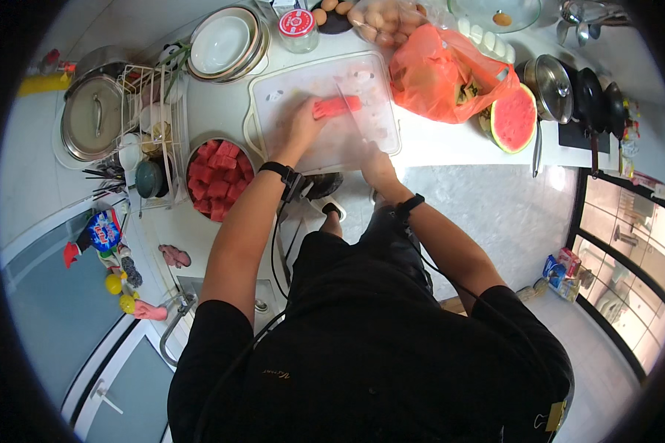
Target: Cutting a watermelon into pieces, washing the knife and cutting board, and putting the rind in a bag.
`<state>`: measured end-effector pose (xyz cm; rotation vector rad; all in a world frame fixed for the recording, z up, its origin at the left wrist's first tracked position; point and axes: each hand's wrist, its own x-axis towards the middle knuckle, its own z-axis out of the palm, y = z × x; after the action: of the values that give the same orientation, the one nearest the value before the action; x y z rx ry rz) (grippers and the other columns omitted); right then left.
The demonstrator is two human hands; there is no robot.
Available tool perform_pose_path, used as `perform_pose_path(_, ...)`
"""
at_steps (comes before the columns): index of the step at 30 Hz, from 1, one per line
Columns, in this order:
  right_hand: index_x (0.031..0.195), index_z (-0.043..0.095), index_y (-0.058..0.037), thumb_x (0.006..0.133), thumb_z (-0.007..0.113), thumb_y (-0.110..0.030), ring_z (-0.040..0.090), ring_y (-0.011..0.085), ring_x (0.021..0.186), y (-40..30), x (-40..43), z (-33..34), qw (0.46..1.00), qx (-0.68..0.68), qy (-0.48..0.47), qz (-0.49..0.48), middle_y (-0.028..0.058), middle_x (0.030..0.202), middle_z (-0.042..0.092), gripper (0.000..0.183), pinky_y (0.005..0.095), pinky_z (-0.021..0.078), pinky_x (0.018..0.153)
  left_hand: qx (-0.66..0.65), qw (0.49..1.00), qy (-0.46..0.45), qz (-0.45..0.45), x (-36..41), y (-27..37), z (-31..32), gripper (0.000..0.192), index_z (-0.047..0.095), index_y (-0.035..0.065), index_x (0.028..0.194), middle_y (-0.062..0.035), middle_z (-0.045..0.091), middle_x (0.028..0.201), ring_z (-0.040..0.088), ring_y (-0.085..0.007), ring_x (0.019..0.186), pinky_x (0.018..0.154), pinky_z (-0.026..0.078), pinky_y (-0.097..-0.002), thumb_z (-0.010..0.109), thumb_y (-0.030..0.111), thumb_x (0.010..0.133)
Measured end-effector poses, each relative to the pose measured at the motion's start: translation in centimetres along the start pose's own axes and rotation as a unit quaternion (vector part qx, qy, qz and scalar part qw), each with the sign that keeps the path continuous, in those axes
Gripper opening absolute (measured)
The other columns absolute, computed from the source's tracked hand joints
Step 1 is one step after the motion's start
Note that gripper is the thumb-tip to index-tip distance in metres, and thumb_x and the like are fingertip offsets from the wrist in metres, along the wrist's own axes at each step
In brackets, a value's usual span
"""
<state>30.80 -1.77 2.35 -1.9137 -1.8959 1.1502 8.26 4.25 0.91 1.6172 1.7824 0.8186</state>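
Observation:
A long piece of red watermelon flesh [332, 107] lies on a white plastic cutting board [288, 141] with a raised rim. My left hand [302, 127] grips its left end, fingers closed over it. In my right hand [379, 169] is the handle of a kitchen knife [354, 113]; the blade, blurred, crosses the watermelon near its right end. How deep the edge sits cannot be told. Left of the board stands a round metal bowl [188, 191] heaped with watermelon cubes [220, 176].
A red plastic bag [432, 77] rests right of the board, beside a cut watermelon half [514, 119]. Behind are stacked bowls [221, 44], a lidded glass jar [299, 33] and bagged eggs [385, 22]. A wire dish rack [152, 122] stands left, a sink faucet [172, 326] nearer me.

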Motion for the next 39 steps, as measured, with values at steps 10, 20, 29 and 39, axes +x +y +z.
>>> perform_pose_path(10,0.101,0.056,0.0023,0.109,0.038,-0.041,0.064,0.0560,0.082,-2.9,-1.6,-2.1,0.999,0.041,0.022,-0.003,0.0367,0.082,0.065,0.048,0.0616,0.0504,0.073,-0.027,0.999,0.015,-0.017,-1.4,-1.4,0.3,0.046,0.057,0.0040,0.126,-0.0188,0.070,0.107,0.071,-0.0300,0.097,0.083,0.057,-0.0380,0.077,0.007,0.084)
perform_pose_path(20,0.102,0.052,0.0044,0.109,0.033,-0.041,0.065,0.0568,0.080,-0.8,-0.8,2.9,0.998,0.011,-0.003,-0.058,0.0375,0.081,0.065,0.050,0.0623,0.0514,0.072,-0.042,0.998,0.027,-0.045,-2.0,-0.1,0.5,0.053,0.054,0.0061,0.131,-0.0182,0.070,0.112,0.070,-0.0320,0.102,0.088,0.055,-0.0402,0.077,0.007,0.084)
perform_pose_path(29,0.102,0.053,0.0035,0.109,0.036,-0.041,0.064,0.0563,0.077,-4.4,-2.3,0.0,0.998,0.039,0.015,-0.051,0.0359,0.078,0.065,0.048,0.0626,0.0512,0.070,-0.038,0.995,0.035,-0.080,-3.2,-2.3,0.1,0.054,0.054,0.0057,0.133,-0.0187,0.071,0.111,0.070,-0.0325,0.103,0.089,0.055,-0.0415,0.077,0.007,0.084)
perform_pose_path(39,0.100,0.054,0.0058,0.109,0.034,-0.042,0.065,0.0564,0.080,0.0,-0.3,5.0,0.992,-0.008,0.000,-0.123,0.0381,0.082,0.065,0.053,0.0628,0.0513,0.073,-0.045,0.995,0.042,-0.074,-2.9,-0.8,0.3,0.055,0.055,0.0038,0.132,-0.0168,0.072,0.106,0.071,-0.0303,0.098,0.085,0.056,-0.0401,0.079,0.007,0.082)
